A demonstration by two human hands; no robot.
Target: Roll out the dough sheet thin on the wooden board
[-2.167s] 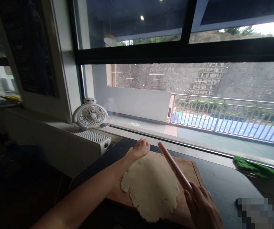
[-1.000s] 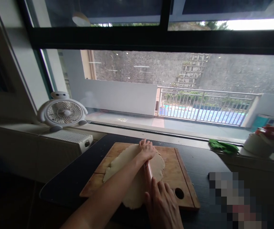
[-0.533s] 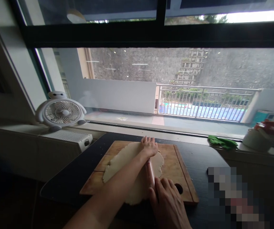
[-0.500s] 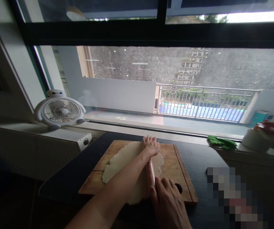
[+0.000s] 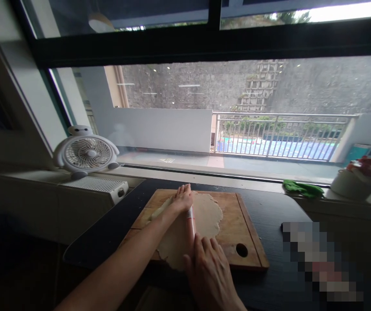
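Note:
A wide, flat sheet of pale dough with a ragged edge lies on a wooden cutting board, spilling a little over its near edge. Across the dough runs a pale rolling pin, pointing away from me. My left hand is closed over its far end, with the forearm stretched over the dough's left part. At the near end, my right hand grips the pin, thumb on the left side and fingers on the right. Both palms cover the pin's ends.
The board rests on a dark table before a window. On the left stand a white fan and a white heater-like box. A green cloth and a white pot are on the sill. A blurred-out item lies at right.
Both hands have moved left with the rolling pin across the dough. More of the dough's right side and the board's round hole now show.

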